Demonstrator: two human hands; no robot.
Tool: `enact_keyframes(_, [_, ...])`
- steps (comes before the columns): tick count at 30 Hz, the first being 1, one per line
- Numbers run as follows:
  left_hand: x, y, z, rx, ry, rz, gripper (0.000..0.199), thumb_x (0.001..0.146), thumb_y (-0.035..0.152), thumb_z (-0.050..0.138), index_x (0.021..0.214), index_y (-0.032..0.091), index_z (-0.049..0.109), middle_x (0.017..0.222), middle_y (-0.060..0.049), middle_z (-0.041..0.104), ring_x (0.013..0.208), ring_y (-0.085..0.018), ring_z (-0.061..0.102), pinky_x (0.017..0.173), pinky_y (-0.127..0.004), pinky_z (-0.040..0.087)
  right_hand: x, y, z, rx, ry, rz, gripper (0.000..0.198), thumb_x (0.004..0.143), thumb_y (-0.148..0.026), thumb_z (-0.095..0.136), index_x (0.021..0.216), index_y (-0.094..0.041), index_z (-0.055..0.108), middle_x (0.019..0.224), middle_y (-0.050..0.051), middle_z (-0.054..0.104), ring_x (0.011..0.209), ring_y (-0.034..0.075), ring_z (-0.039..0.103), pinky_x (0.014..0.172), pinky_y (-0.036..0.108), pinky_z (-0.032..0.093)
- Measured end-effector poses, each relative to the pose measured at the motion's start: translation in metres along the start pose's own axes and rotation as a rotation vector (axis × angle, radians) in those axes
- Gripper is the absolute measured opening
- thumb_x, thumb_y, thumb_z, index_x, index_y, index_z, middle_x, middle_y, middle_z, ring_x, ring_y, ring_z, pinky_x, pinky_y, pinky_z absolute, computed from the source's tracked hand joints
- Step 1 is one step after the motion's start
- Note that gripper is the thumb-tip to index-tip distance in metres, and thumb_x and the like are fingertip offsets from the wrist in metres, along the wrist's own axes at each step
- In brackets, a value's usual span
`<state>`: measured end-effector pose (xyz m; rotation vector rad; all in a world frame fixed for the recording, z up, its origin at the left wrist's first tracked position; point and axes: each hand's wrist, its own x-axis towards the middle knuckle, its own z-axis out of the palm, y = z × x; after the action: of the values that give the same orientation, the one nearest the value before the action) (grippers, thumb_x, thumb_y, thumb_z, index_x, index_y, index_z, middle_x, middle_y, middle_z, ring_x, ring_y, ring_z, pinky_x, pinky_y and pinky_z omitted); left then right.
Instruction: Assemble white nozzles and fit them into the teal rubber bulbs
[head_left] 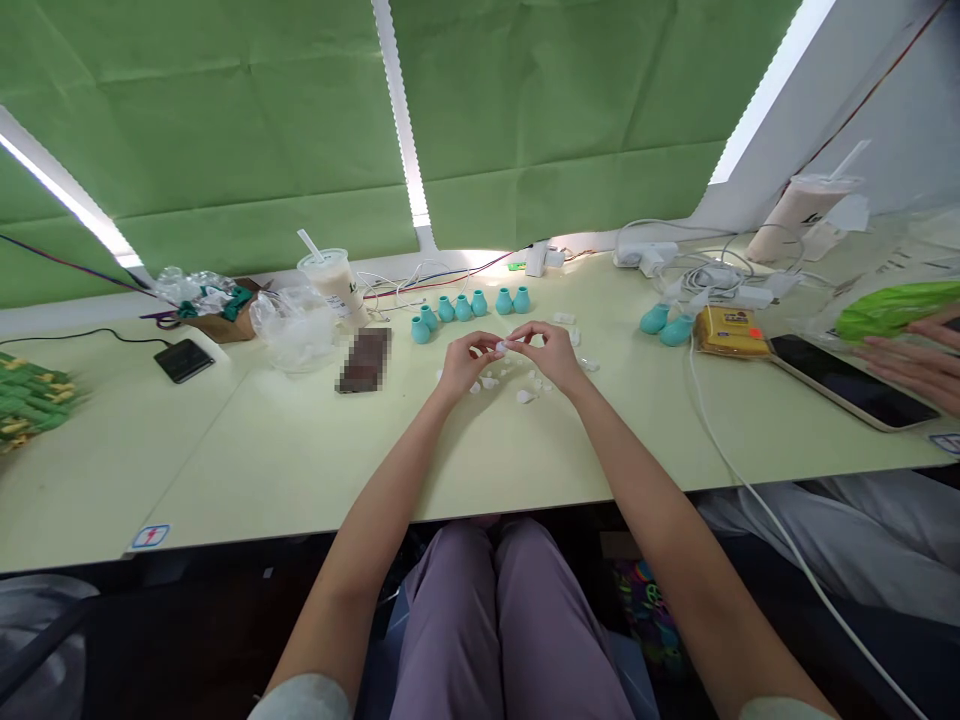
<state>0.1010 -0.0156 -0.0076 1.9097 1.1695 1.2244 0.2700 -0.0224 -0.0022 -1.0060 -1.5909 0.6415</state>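
Note:
My left hand (466, 362) and my right hand (546, 352) meet above the middle of the table, fingertips pinched together on one small white piece (502, 346). Its exact kind is too small to make out. Beneath and around my hands lie several loose white pieces (525, 397), some like little plastic caps. Just behind, several turquoise vase-shaped pieces (445, 308) with open necks stand in an uneven row. Small clear-white bits (564, 318) rest beyond my right hand.
A pixelated dark phone-like object (365, 360), a plastic bag (294, 325) and a drink cup (332, 280) are left. To the right are two turquoise pieces (666, 327), a yellow packet (731, 331), a phone (851, 380), a white cable (705, 420) and another person's hand (919, 365).

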Motion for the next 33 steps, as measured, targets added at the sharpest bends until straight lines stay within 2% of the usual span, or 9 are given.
enact_keyframes(3, [-0.001,0.0,0.001,-0.016,0.002,-0.002,0.021,0.068,0.033,0.068,0.084,0.019,0.068,0.083,-0.002,0.07,0.073,-0.013,0.06,0.062,-0.023,0.042,0.001,0.003,0.001,0.019,-0.003,-0.019,0.02,0.068,-0.04,0.07,0.067,-0.021,0.067,0.077,0.002,0.068,0.069,0.016,0.056,0.071,0.032,0.045])
enact_keyframes(10, [0.0,0.0,0.002,-0.081,0.038,0.007,0.02,0.067,0.032,0.069,0.082,0.018,0.069,0.082,-0.003,0.07,0.07,-0.012,0.061,0.062,-0.023,0.043,0.001,0.001,-0.001,-0.097,-0.011,-0.166,0.017,0.074,-0.038,0.066,0.068,-0.023,0.069,0.079,0.003,0.069,0.071,0.017,0.059,0.074,0.034,0.046])
enact_keyframes(16, [-0.001,0.003,0.003,-0.115,0.062,0.0,0.022,0.066,0.033,0.069,0.081,0.018,0.068,0.083,-0.004,0.07,0.071,-0.012,0.06,0.062,-0.023,0.043,0.0,-0.001,-0.001,-0.045,0.008,-0.169,0.02,0.074,-0.041,0.065,0.069,-0.022,0.068,0.079,0.004,0.069,0.074,0.018,0.06,0.072,0.033,0.046])
enact_keyframes(24, [-0.002,0.001,0.005,-0.131,0.083,-0.019,0.018,0.066,0.03,0.068,0.079,0.018,0.069,0.081,-0.003,0.07,0.07,-0.012,0.06,0.064,-0.024,0.044,-0.002,-0.004,0.0,-0.25,0.008,-0.228,0.015,0.078,-0.037,0.063,0.071,-0.024,0.068,0.081,0.002,0.069,0.081,0.02,0.06,0.079,0.036,0.043])
enact_keyframes(33, [-0.005,0.004,0.006,-0.139,0.12,-0.041,0.019,0.067,0.032,0.067,0.079,0.017,0.072,0.08,-0.004,0.071,0.065,-0.011,0.055,0.062,-0.025,0.042,-0.006,-0.01,0.0,-0.13,0.024,-0.211,0.013,0.075,-0.034,0.066,0.066,-0.024,0.068,0.08,0.002,0.069,0.083,0.02,0.062,0.081,0.037,0.043])
